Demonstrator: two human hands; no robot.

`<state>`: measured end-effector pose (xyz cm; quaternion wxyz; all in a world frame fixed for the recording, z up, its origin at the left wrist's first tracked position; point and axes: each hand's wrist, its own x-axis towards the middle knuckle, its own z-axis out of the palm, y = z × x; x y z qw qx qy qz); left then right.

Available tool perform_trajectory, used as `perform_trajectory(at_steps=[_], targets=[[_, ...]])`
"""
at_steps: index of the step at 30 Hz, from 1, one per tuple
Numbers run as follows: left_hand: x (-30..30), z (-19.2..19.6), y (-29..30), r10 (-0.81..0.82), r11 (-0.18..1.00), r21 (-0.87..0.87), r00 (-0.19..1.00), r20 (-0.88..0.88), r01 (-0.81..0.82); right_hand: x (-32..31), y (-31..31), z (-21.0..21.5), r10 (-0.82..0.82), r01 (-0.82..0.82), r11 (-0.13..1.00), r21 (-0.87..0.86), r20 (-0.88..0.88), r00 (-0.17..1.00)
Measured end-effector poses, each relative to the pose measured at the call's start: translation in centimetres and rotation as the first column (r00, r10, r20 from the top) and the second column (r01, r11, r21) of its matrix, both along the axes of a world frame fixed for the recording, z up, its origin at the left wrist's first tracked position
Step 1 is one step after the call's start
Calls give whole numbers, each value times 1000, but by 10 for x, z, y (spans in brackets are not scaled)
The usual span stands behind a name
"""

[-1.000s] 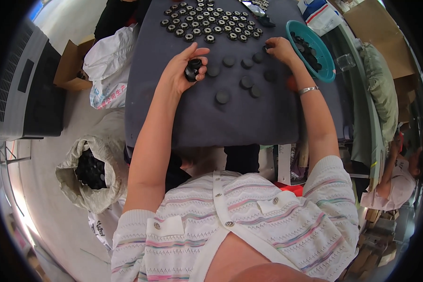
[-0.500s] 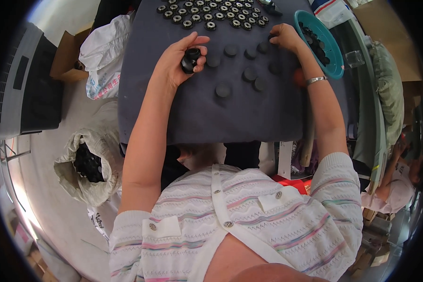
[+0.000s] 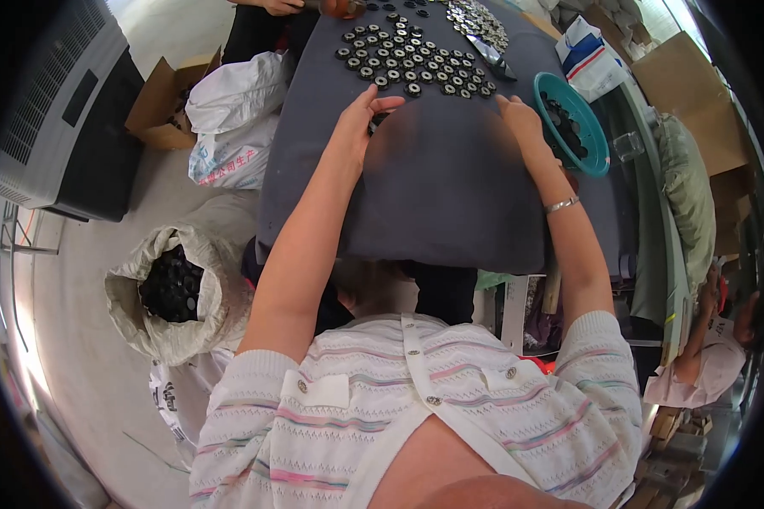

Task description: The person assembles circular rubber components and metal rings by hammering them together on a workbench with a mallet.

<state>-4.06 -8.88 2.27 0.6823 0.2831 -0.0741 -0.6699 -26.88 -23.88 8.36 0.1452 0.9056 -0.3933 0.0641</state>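
A grey cloth-covered table (image 3: pixel 450 220) lies in front of me. Rows of several small round black parts (image 3: pixel 412 58) with pale centres are laid out at its far end. My left hand (image 3: pixel 356 127) reaches up to the near edge of those rows, and a small black round part (image 3: pixel 374 127) shows under its fingers. My right hand (image 3: pixel 522 119), with a bracelet on the wrist, rests flat on the cloth beside a teal bowl (image 3: pixel 598 157) of black parts. The cloth between my hands is blurred.
On the floor at left stand a white sack of black parts (image 3: pixel 174 288), a white bag (image 3: pixel 233 119), a cardboard box (image 3: pixel 165 97) and a dark cabinet (image 3: pixel 68 110). A clear cup (image 3: pixel 628 146) sits beyond the bowl. Another person's hand (image 3: pixel 276 7) is at the top and a seated person (image 3: pixel 713 356) at right.
Both my hands have moved away from me toward the rows of parts. The loose dark discs seen between them earlier now show only as a blur.
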Motion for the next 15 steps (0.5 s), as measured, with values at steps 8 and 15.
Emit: perform_trajectory(at_steps=[8,15], targets=[[23,-47,-19,-56,993,-100,994,91,65,108,126,-15,523,-586,770,253,278,806],[10,-20,-17,-32,995,-95,999,24,34,106,124,-19,404,-479,874,82,424,811]])
